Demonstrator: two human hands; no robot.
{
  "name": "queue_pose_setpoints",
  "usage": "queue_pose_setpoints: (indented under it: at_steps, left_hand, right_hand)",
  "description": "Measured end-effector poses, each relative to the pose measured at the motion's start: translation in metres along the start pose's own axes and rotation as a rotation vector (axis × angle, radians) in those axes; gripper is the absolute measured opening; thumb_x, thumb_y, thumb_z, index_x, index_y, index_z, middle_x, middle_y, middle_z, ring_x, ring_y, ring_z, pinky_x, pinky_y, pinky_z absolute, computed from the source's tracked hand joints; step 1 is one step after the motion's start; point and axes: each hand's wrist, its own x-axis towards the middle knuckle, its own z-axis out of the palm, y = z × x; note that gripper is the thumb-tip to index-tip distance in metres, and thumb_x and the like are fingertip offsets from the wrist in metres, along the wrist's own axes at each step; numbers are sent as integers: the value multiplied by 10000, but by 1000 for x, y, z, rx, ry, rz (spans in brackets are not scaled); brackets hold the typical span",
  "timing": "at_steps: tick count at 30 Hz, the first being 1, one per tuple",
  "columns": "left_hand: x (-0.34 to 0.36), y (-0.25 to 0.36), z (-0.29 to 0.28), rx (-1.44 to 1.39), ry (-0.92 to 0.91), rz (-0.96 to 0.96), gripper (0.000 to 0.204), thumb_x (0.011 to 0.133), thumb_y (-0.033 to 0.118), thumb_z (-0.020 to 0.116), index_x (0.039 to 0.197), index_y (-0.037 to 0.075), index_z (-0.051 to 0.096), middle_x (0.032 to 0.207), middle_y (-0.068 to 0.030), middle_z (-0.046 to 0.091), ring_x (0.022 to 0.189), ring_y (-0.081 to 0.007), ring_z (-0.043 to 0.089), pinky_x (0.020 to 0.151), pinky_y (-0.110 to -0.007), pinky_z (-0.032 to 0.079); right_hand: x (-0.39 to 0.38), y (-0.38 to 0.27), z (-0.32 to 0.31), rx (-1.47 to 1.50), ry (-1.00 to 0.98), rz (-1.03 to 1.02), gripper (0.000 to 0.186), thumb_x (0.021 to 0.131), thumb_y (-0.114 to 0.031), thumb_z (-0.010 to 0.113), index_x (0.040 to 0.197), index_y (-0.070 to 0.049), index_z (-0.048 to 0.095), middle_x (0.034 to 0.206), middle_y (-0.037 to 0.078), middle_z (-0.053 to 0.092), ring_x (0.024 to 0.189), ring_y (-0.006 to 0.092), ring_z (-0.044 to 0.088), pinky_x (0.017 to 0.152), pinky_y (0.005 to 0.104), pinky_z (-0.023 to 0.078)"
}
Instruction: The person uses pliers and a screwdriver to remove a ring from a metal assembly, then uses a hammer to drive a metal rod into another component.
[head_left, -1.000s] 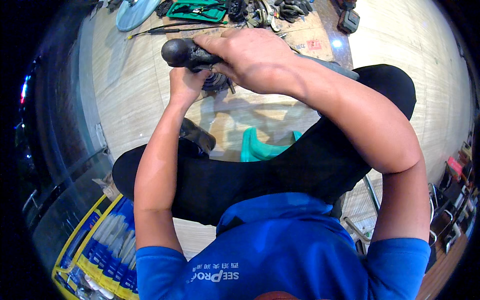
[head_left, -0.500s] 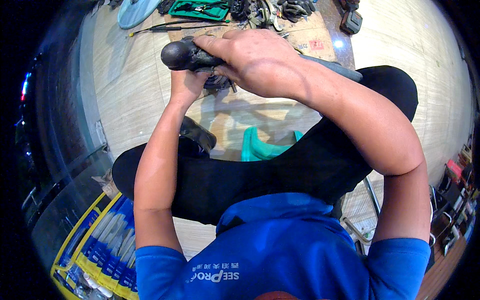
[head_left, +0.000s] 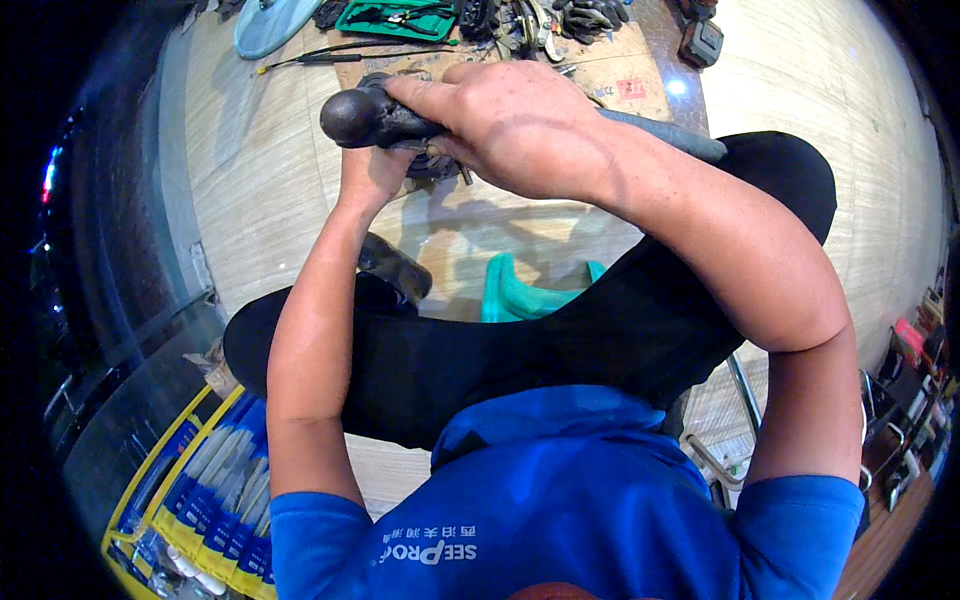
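A dark metal tool with a ball-shaped end [head_left: 350,118], much like a ball-peen hammer, points left in front of me. My right hand [head_left: 510,125] is closed round it, its index finger stretched along the top. A grey-blue bar [head_left: 660,132] runs under my right forearm; whether it is the tool's handle is hidden. Just below the tool is my left hand [head_left: 372,175], fingers mostly covered by the tool and right hand. It seems closed on something at a dark, round, ribbed part [head_left: 432,166], from which a short pin sticks out.
Beyond my hands lies a worn board [head_left: 600,75] with a green tool tray [head_left: 395,18], pliers [head_left: 545,35], dark gloves [head_left: 592,18] and a thin cable [head_left: 350,55]. A green plastic piece [head_left: 530,295] is between my legs. A yellow rack with packages [head_left: 215,480] stands lower left.
The ball-shaped end has tipped slightly, and more of a dark round edge shows behind it. My right hand has shifted a little with it; the left has barely moved.
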Motion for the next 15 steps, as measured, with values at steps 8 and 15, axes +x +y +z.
queue_pose_setpoints:
  at_steps: [8, 15]
  left_hand:
    - [-1, 5, -1, 12, -18, -72, 410, 749, -1, 744, 1134, 56, 616, 1063, -103, 697, 1008, -223, 665, 889, -356, 515]
    - [-4, -6, -5, 16, -95, -98, 393, 771, 61, 754, 1126, 50, 586, 1066, -83, 676, 1032, -211, 633, 915, -369, 486]
  right_hand:
    - [-1, 0, 1, 17, 8, 8, 332, 795, -71, 593, 1125, -54, 581, 823, 202, 672, 838, 391, 669, 689, 496, 515]
    - [-3, 0, -1, 33, 61, -39, 315, 793, -62, 594, 1107, -36, 587, 828, 207, 673, 844, 400, 666, 701, 498, 512]
